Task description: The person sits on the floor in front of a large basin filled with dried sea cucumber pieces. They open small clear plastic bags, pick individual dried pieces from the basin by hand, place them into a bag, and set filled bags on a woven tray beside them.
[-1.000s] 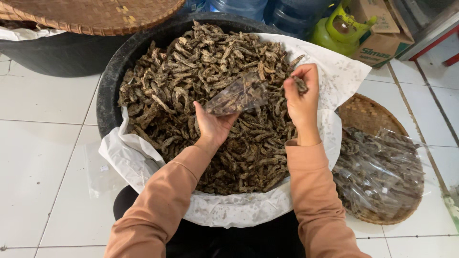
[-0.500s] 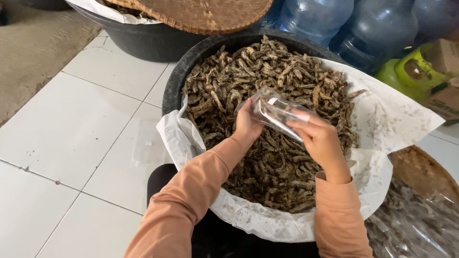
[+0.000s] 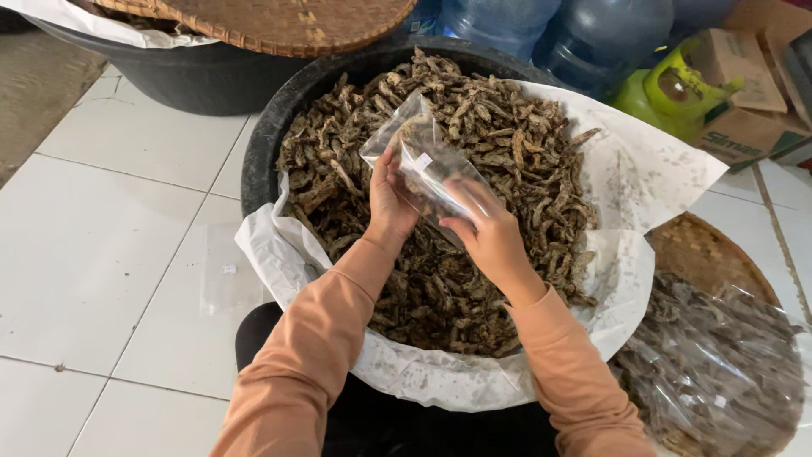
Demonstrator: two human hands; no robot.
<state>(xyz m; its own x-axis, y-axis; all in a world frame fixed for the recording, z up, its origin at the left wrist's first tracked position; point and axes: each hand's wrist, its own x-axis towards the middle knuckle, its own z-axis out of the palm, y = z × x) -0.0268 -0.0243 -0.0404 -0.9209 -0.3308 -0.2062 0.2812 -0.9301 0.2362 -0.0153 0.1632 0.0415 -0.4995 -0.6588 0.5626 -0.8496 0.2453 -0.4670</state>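
Spillage is my worry: both my left hand (image 3: pixel 391 199) and right hand (image 3: pixel 486 233) pinch the small clear plastic bag (image 3: pixel 420 161) at frame centre, over the black tub of dried brown fish (image 3: pixel 507 144); a loose pinch could drop it.

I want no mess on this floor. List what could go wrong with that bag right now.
1. The clear bag is held tilted above the heap of dried fish; pieces could slide out.
2. The left hand and right hand pinch thin plastic, which may slip or tear.
3. The white liner hangs over the tub's rim, so strays could reach the tiles.
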